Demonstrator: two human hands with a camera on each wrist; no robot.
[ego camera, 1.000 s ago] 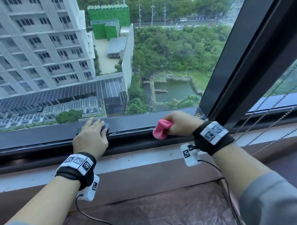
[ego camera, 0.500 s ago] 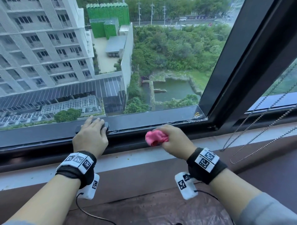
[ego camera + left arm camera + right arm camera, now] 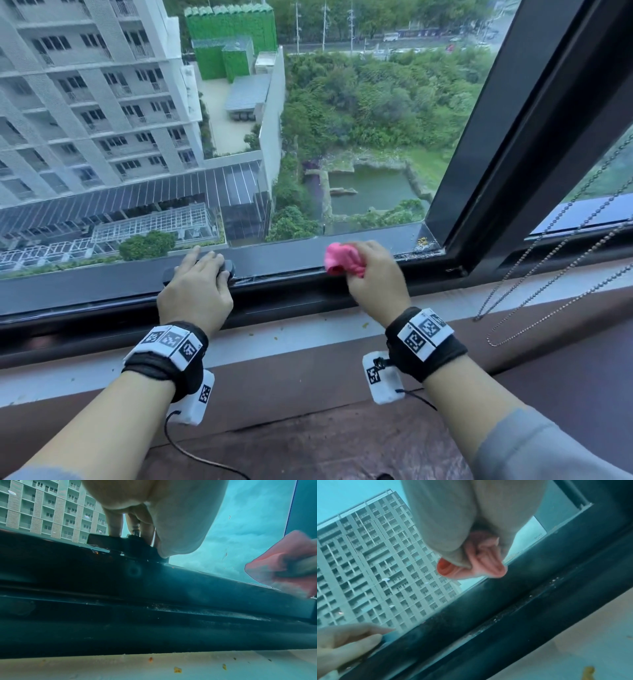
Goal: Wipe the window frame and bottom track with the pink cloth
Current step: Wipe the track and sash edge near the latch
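From the head view, a person stood at a large window with a dark metal window frame (image 3: pixel 281 260). The right hand (image 3: pixel 375 274) clenched a bunched pink cloth (image 3: pixel 342 258), pressed on the frame's lower rail, right of a black window handle (image 3: pixel 226 267). The left hand (image 3: pixel 195 291) lay over that handle with fingers draped across it. Beneath the rail ran the dark bottom track (image 3: pixel 291 301), then a pale sill (image 3: pixel 291 346) flecked with yellowish crumbs. Gritty debris (image 3: pixel 423 245) sat in the frame's corner, further right of the handle.

From the left wrist view, the fingertips (image 3: pixel 115 526) rested on the blocky handle; the cloth (image 3: pixel 278 561) appeared blurred at far right. The track (image 3: pixel 188 609) showed a dusty, gritty line.

From the right wrist view, soft folds of cloth (image 3: pixel 488 561) bulged from the fist, just above the rail. It looked light, limp and easily compressed, best held wadded so a fold could push into the narrow groove.
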